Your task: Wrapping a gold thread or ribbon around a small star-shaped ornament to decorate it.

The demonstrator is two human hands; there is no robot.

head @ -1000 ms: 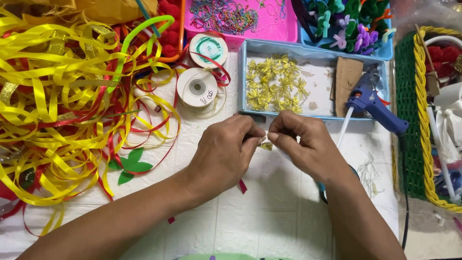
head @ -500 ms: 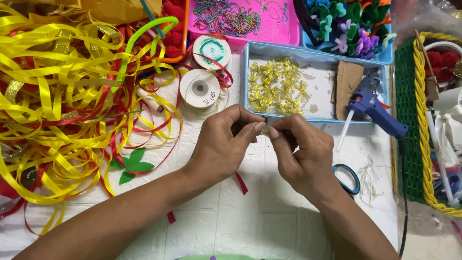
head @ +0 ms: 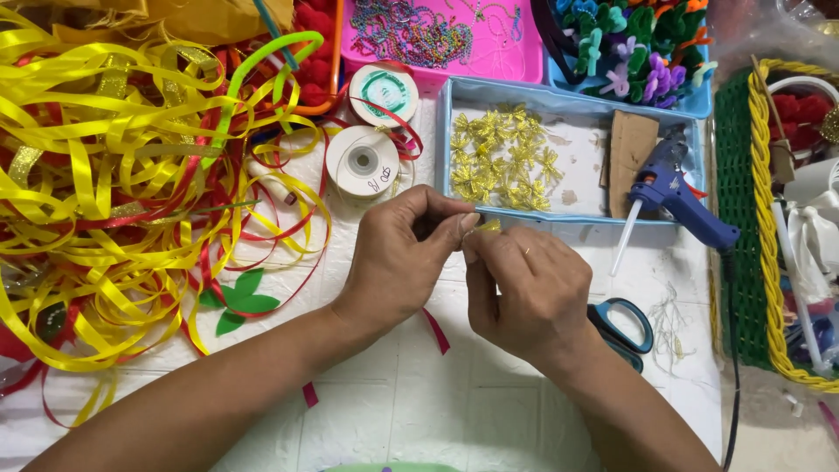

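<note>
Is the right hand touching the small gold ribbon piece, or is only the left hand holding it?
Touching. The head view shows the right hand and left hand both pinching the small gold ribbon piece at their fingertips, with no gap visible.

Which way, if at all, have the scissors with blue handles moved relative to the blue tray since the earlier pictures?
Cannot tell. The scissors lie below the blue tray, beside the right hand; earlier that hand hid them wholly or partly, so no shift can be judged.

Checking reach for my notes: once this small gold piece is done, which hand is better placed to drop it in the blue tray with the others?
Probably the right hand: it pinches the gold piece just below the blue tray.
</note>
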